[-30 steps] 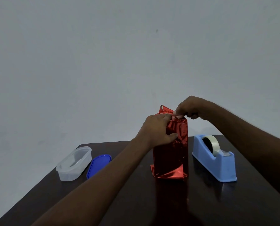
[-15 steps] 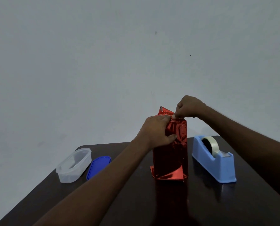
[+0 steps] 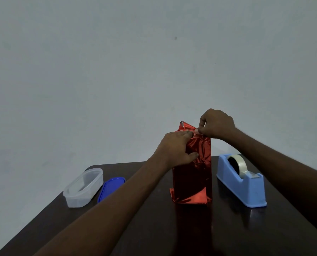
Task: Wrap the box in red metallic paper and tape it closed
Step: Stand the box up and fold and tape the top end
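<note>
A tall box wrapped in red metallic paper (image 3: 194, 178) stands upright on the dark table (image 3: 172, 228). My left hand (image 3: 176, 150) grips its upper left side, thumb across the front and fingers over the top edge. My right hand (image 3: 216, 124) sits above the top right corner, thumb and forefinger pinched on the folded paper there, with what looks like a small clear strip at the fingertips. One red flap (image 3: 184, 125) sticks up behind my left fingers. A blue tape dispenser (image 3: 244, 183) with a clear tape roll stands to the right of the box.
A clear plastic container (image 3: 83, 187) and its blue lid (image 3: 110, 188) lie at the table's left side. A plain pale wall fills the background. The table's far edge runs just behind the box.
My right hand has risen slightly and its pinch has shifted toward the middle of the box's top. My left hand and the box have stayed in place.
</note>
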Tool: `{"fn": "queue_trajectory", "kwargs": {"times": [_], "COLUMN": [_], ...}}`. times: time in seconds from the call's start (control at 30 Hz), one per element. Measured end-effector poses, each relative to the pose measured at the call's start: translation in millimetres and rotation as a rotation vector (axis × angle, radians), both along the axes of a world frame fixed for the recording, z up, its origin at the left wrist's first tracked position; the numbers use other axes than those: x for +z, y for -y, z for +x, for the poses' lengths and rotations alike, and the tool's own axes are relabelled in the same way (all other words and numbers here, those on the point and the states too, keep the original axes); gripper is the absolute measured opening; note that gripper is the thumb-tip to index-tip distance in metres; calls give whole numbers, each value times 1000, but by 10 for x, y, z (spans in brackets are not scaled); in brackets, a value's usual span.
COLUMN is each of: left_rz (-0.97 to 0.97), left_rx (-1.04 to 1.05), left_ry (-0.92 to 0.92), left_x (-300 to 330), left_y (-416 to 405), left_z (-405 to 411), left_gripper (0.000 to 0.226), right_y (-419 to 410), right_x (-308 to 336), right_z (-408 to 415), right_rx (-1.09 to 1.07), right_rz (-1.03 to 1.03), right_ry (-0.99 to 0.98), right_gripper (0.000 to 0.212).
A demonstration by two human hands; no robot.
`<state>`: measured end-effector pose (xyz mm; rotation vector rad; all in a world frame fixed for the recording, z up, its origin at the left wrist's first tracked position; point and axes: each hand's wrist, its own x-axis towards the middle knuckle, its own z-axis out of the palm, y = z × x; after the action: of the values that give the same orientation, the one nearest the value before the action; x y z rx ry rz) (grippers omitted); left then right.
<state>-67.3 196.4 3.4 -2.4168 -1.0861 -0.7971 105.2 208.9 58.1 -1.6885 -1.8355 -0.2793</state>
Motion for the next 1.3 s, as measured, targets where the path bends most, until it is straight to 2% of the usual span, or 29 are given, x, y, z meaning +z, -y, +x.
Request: {"fn": "queue_trajectory", "kwargs": {"times": [0.33,0.47,0.57,0.7,0.77,0.97,1.1,1.3], "left_rz": [-21,-18,-32,-35,-39,-27,-36,-42], "left_rx": [44,39,42,45,45,44,44,39], "left_ry": [-51,-47,-61,-59,-51,-43,-49,-47], "left_x": [8,24,38,39,34,31,35,47], "left_y": [-43,-31,-8,5,7,0,-2,22], "left_z": [30,22,20,22,19,17,12,27], "left_gripper": [76,74,74,71,71,73,70,67], "right_y": [-31,-87,-119,-72,-52,-4,-9,-6], "right_x": [-96,-112,-126,-211,-226,-258,-261,-283], "right_z": [-53,10,93,147,142,91,-7,-28], "right_rx": [-95,-102,-27,145,200,215,165,103], "right_rz": [-8,-99,-221,-475,-520,-545,-462,-386], "right_ry": [-45,-129,-351,-874,-960,-923,-953,-944], "right_gripper": [16,29,31,20,15,23,16,24]}}
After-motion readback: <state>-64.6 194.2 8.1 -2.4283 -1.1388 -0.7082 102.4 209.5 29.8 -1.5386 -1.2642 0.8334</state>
